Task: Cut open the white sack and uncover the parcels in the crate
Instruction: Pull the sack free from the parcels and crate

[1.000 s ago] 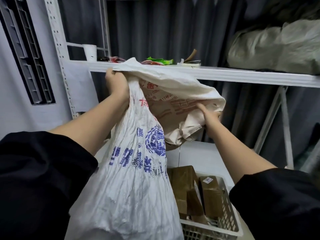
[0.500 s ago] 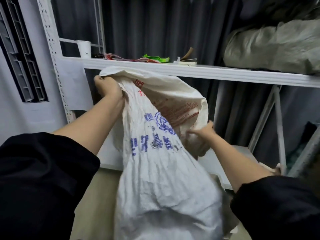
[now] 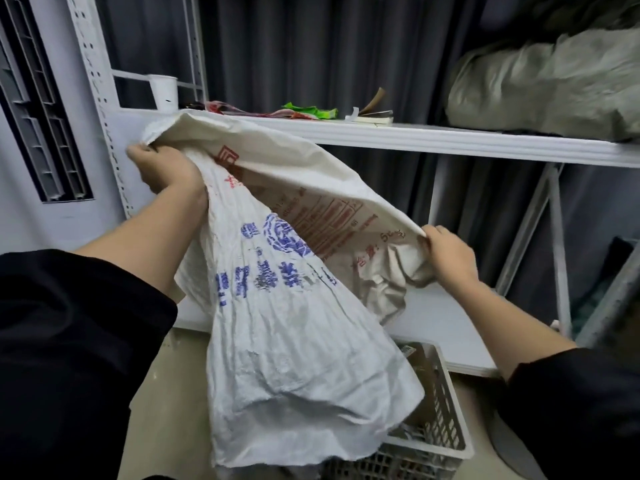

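Head-worn camera looks forward and down, close above the sack (image 3: 294,323).

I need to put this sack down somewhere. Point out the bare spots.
Bare: the lower white shelf board right of the white sack, behind the crate; the beige floor left of the sack. Crowded: the upper shelf, with paper cup, wrappers and grey bundle.

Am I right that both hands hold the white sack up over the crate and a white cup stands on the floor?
Not quite. In the head view the left hand and right hand do grip the white sack over the crate, but the white cup stands on the shelf.
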Tool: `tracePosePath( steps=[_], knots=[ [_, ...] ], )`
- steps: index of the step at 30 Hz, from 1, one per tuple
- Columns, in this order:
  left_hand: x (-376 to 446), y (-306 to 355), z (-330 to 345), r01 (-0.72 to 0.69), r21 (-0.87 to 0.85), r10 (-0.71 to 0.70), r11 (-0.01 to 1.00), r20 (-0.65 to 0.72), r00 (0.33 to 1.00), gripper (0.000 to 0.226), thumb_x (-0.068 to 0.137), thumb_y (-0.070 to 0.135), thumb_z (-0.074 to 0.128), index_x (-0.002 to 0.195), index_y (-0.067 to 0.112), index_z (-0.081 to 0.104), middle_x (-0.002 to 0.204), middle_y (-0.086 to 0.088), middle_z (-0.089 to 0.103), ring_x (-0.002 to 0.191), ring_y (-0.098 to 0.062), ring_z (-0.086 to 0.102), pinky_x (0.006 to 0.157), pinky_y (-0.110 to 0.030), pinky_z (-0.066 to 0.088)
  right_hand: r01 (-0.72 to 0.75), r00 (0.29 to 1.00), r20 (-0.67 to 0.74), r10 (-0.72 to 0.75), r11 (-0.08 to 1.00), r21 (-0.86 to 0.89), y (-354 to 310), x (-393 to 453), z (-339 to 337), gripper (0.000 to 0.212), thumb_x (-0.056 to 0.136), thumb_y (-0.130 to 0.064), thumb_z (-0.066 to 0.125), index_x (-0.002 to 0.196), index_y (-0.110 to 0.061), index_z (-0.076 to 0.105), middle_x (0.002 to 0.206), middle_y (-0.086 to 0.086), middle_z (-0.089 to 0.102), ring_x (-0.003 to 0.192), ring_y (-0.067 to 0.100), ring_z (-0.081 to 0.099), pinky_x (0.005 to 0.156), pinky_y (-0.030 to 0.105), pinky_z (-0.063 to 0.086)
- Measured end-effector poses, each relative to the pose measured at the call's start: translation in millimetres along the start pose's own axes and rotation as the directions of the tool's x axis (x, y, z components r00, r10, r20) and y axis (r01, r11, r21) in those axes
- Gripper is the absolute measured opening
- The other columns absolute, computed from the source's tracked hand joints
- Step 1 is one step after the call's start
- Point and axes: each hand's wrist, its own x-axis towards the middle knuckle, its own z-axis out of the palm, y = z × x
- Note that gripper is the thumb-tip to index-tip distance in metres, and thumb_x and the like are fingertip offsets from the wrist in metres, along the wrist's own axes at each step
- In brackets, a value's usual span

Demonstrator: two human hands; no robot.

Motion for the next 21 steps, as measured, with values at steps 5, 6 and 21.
tracePosePath(
  steps=[5,6,21],
  knots=[
    [12.0,-7.8,-6.7,-0.010,0.060,0.011,0.998,-0.008,1.000,0.037,0.102,0.012,0.023,0.135,0.013,0.041,0.145,0.001,0.046,0.125,-0.012,0.049,0.093,-0.013,0.036,0.321,0.944,0.176,-0.280,0.903,-0.285,36.9,-11.2,-23.2,0.029,0.095,-0.033,0.046,0.122,-0.025,0.037,0.086,0.006,0.067,0.073,0.034,0.064,0.061,0.035,0.047],
    [14.1,-8.0,-7.3,-0.028,0.081,0.029,0.996,-0.013,0.999,0.039,0.102,0.012,0.024,0.139,0.013,0.037,0.146,0.002,0.045,0.129,-0.011,0.047,0.096,-0.015,0.033,0.361,0.930,0.174,-0.324,0.895,-0.263,43.9,-12.8,-26.8,0.033,0.095,-0.045,0.041,0.120,-0.023,0.043,0.078,0.007,0.067,0.068,0.034,0.064,0.058,0.034,0.045],
    [-57.0,-5.3,43.9,0.018,-0.016,-0.015,1.000,0.146,0.989,0.024,0.104,0.017,0.024,0.086,0.028,0.035,0.147,-0.012,0.039,0.127,-0.018,0.042,0.095,-0.012,0.030,0.003,0.625,0.768,-0.140,0.984,0.176,20.2,-20.7,-26.2,0.062,0.068,-0.050,0.080,0.117,-0.023,0.052,0.109,-0.007,0.063,0.105,0.015,0.060,0.084,0.023,0.050]
  ],
)
